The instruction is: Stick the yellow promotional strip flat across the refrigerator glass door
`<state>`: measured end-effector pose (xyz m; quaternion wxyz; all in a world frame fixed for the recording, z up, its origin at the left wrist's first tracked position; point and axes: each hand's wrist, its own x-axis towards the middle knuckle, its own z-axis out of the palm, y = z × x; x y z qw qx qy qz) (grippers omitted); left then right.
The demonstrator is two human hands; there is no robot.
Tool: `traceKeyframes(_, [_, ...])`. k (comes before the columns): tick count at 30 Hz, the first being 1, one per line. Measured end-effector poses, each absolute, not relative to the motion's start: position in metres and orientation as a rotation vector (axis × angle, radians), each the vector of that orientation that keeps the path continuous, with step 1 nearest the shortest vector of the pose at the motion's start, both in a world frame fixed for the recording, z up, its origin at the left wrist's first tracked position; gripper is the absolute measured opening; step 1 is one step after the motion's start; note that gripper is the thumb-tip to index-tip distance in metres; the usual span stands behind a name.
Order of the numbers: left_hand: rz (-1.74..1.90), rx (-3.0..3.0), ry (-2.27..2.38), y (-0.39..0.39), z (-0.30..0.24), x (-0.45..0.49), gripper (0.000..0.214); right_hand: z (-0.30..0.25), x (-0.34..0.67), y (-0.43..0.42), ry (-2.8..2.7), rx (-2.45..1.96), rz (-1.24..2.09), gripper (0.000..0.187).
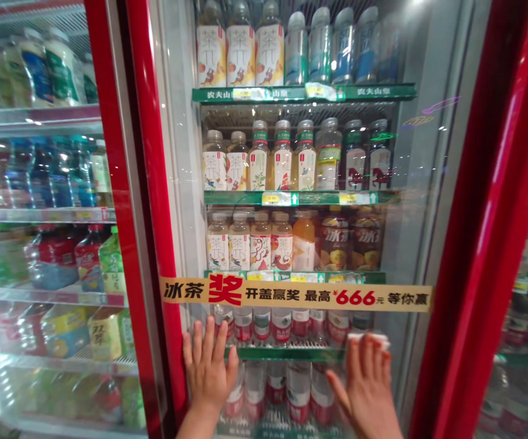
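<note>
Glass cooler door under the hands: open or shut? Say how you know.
Shut, as far as visible: the glass door stands across the shelves, its yellow banner roughly parallel to their edges.

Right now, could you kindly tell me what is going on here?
A person's left hand, fingers spread, appears flat against a red-framed glass cooler door. The right hand seems to press a small white cloth or tissue against the same glass. Both are below a long yellow banner with black and red lettering; bottled drinks stand on green-edged shelves inside.
</note>
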<state>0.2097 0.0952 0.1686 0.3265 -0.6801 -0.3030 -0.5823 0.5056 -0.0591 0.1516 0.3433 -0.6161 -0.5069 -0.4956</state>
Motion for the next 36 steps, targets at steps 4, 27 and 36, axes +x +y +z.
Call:
traceKeyframes(4, [-1.559,-1.783,-0.821,0.099,0.163,0.211,0.085,0.207,0.529,-0.055,-0.970,-1.704,-1.018,0.090])
traceKeyframes(27, [-1.559,-1.755,-0.775,0.097,0.169,0.211,0.083,0.116,0.459,-0.038,-1.450,-1.585,-1.299,0.094])
traceKeyframes(36, [-1.551,-1.760,-0.756,0.092,0.176,0.213,0.083,0.197,0.504,-0.039,-0.952,-1.648,-0.993,0.086])
